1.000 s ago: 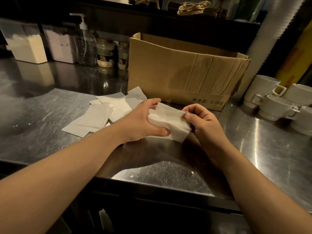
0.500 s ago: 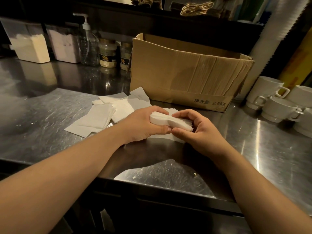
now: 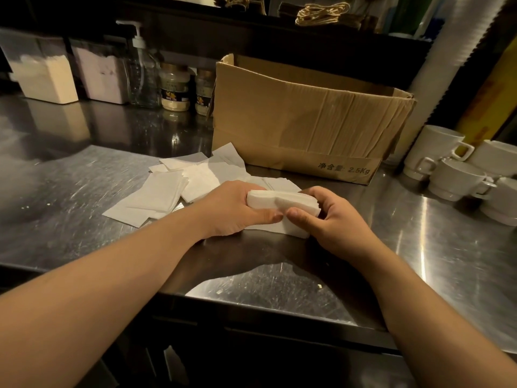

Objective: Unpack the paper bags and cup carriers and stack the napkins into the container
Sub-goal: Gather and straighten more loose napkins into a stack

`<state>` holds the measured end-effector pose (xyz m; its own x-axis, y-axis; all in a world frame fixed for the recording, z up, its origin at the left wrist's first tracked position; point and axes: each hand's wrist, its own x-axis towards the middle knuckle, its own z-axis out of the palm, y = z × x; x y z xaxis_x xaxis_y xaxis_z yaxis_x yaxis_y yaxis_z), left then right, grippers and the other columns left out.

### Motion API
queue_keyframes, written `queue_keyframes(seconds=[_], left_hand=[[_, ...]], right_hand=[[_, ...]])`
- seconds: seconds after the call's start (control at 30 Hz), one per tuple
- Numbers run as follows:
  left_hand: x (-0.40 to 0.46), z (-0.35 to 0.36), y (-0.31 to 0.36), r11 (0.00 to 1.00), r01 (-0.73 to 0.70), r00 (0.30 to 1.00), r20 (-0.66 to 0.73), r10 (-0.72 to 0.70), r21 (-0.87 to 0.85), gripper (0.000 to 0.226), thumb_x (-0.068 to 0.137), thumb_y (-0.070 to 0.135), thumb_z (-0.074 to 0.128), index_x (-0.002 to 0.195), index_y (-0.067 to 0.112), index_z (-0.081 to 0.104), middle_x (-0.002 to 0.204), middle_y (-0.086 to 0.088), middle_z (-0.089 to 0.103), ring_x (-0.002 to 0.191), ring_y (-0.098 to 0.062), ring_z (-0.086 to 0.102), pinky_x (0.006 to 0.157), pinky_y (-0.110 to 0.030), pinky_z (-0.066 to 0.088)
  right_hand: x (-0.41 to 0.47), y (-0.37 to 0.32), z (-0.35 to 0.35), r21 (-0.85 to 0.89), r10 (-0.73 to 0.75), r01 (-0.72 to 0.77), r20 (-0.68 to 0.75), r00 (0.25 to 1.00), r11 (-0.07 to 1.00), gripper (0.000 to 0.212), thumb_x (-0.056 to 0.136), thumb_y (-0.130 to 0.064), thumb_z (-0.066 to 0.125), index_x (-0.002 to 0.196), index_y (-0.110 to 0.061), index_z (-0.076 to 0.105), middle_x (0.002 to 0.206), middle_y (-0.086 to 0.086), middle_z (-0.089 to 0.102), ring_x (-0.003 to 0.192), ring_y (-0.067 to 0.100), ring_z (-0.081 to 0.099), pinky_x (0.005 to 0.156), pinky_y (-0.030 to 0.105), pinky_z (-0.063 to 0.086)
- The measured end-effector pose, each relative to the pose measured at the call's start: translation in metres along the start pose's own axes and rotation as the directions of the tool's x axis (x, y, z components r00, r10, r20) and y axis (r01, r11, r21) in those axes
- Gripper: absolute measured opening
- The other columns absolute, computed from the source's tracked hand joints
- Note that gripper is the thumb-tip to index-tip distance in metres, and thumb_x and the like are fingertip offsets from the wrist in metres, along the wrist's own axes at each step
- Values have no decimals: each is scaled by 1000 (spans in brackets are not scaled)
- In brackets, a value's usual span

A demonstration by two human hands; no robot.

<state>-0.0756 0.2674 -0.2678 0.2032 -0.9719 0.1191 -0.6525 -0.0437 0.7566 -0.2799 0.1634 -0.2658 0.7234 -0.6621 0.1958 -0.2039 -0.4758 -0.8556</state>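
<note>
A thick stack of white napkins [image 3: 282, 201] lies flat between both my hands, low over the steel counter [image 3: 84, 197]. My left hand [image 3: 235, 208] grips its left end, thumb along the near side. My right hand [image 3: 333, 217] grips its right end, fingers curled over the top. Loose white napkins [image 3: 167, 191] lie spread on the counter to the left, and a few lie under the stack. An open brown cardboard box [image 3: 302, 121] stands just behind my hands.
White cups [image 3: 458, 175] cluster at the right. At the back left stand two clear containers [image 3: 44, 71], a pump bottle [image 3: 142, 71] and two jars [image 3: 174, 86]. A tall sleeve of white cups [image 3: 447, 57] leans behind the box. The counter's front edge runs below my forearms.
The napkin stack has turned from tilted up to flat and sunk toward the counter. My right hand has shifted from pinching its edge to gripping its right end.
</note>
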Motion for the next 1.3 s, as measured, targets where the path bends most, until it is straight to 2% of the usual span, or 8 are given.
queue_keyframes(seconds=[0.17,0.27,0.33,0.43,0.8,0.9,1.0,1.3], left_hand=[[-2,0,1,1000,-3,1000,20,3,-6,34,85,57,71,110,34,70,94,12,69,92,-11,63,80,-29,50],[-3,0,2,1000,-10,1000,-17,10,-19,30,77,63,68,97,41,69,91,14,70,90,-10,64,84,-33,54],[-4,0,2,1000,-4,999,-45,3,-24,36,72,67,66,95,39,70,91,13,71,89,-9,64,88,-38,55],[-4,-1,-1,998,-42,994,-101,37,-46,23,84,55,74,93,34,74,86,12,72,84,-5,63,80,-36,54],[-2,-1,-3,994,-20,998,-63,14,-106,33,70,56,83,97,41,70,93,19,72,95,-1,66,85,-25,58],[-1,0,-6,995,-23,997,-79,15,-102,24,77,50,85,95,39,73,88,21,73,88,2,66,76,-22,55],[0,1,-6,996,-26,996,-87,19,-80,23,78,53,83,94,41,71,87,25,71,87,6,64,71,-18,50],[-1,2,0,996,-13,994,-114,2,-90,52,54,72,74,99,48,63,102,24,68,99,-2,63,82,-20,53]], right_hand=[[2,-1,0,-36,-18,15,-79,997,999,32,72,-53,73,93,-30,70,91,-9,74,84,0,68,63,17,54],[-1,-1,-3,-15,-12,11,-86,996,1000,38,75,-52,72,105,-29,71,96,-10,74,88,6,71,68,21,57],[-2,1,-6,-159,-4,-15,-117,993,987,44,80,-56,72,115,-31,65,101,-11,71,88,9,68,69,22,56],[-4,1,-8,-413,-20,-59,-187,982,909,40,81,-62,71,102,-30,57,94,-10,64,85,8,61,70,31,55],[-6,0,-7,-333,-47,-8,-159,986,943,6,97,-24,67,99,-29,65,80,-11,69,74,7,64,70,36,57],[-5,0,-6,-336,-32,-30,-176,984,942,6,99,-26,65,104,-27,66,83,-9,70,74,13,66,74,43,59],[-7,-3,-5,-275,-24,-26,-175,984,961,4,98,-30,66,101,-28,65,83,-9,70,74,6,67,68,34,60],[-4,0,-1,-214,-55,6,-223,973,977,13,95,-24,70,99,-32,61,87,-11,69,79,4,66,74,34,60]])
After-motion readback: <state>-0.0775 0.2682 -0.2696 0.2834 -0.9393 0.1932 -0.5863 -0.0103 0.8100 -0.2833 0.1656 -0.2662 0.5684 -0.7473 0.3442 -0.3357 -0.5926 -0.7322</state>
